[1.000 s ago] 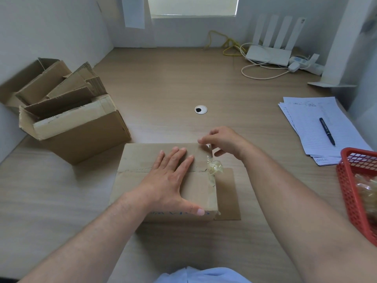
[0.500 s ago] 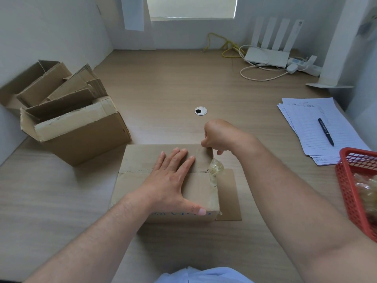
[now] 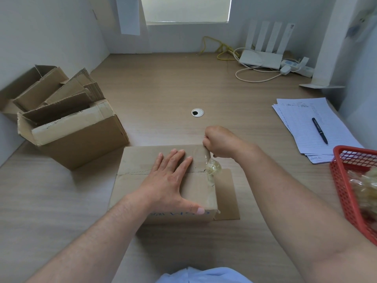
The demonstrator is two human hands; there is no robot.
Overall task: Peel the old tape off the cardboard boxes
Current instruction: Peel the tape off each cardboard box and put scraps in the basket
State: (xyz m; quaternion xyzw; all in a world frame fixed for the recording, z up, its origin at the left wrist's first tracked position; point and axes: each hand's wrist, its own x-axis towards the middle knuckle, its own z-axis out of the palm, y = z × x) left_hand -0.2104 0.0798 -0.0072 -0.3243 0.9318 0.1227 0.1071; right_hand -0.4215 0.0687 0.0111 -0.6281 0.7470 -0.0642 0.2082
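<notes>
Right now the closed cardboard box (image 3: 134, 160) sits at the lower centre of the frame on the wooden worktop (image 3: 163, 88), with blue writing on its near face. The left hand (image 3: 169, 180) lies flat on the box's top, fingers straight and spread, thumb reaching the near edge. Its grip is open and presses down rather than holding anything. The right hand (image 3: 220, 141), at the box's far right corner, is curled into a fist, its grip closed on a strip of clear tape (image 3: 201, 155) that lifts off the box top along the right side. Just below the fist, a crumpled wad of tape (image 3: 213, 167) hangs at the box's right edge, where the seam across the top ends. More tape runs down that edge to the near corner.

A flat cardboard flap (image 3: 226, 197) lies on the worktop against the box's right side. At the left of the frame stand open cardboard boxes (image 3: 81, 139), one nested behind another. At the right edge is a red basket (image 3: 346, 193) holding what seems to be balled-up tape, though it is blurred. Above the basket lie lined papers (image 3: 302, 123) with a black pen (image 3: 319, 130) on top. A white router (image 3: 263, 58) with cables stands at the upper right, and a cable grommet (image 3: 197, 112) is set into the worktop at centre.
</notes>
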